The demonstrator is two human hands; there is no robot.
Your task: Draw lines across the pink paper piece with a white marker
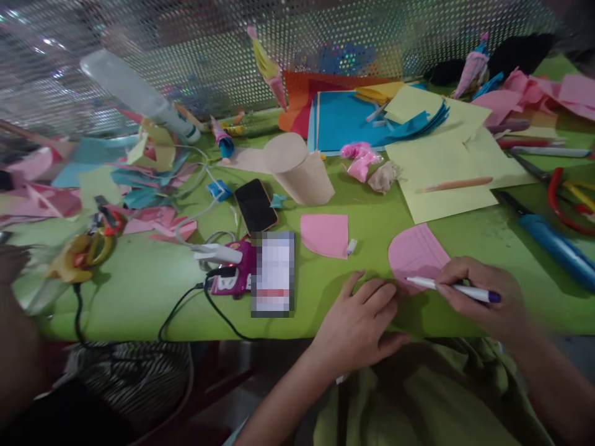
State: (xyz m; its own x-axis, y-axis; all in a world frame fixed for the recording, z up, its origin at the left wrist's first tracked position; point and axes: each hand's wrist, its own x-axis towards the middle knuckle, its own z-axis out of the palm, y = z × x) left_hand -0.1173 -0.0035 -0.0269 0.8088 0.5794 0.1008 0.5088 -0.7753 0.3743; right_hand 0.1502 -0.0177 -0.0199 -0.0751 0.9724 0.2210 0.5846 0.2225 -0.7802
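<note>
My right hand [486, 294] is closed around a white marker pen [469, 291] with a purple end. Its tip rests on or just over a pink paper piece [413, 251], rounded on one side and marked with faint curved lines. My left hand [360, 319] lies at the table edge beside that piece, fingers bent loosely and apart, with nothing seen in it. A second pink piece [324, 234], shaped like a quarter circle, lies further left. Touching its corner is a small white pen cap [352, 246].
Left of my hands are a lit phone [273, 272], a magenta power strip [232, 269] with cables, and a dark phone [256, 206]. A paper roll [300, 167] and yellow sheets [441, 155] lie behind. At right is a blue-handled tool [558, 248]. Another person's arm [18, 334] is at far left.
</note>
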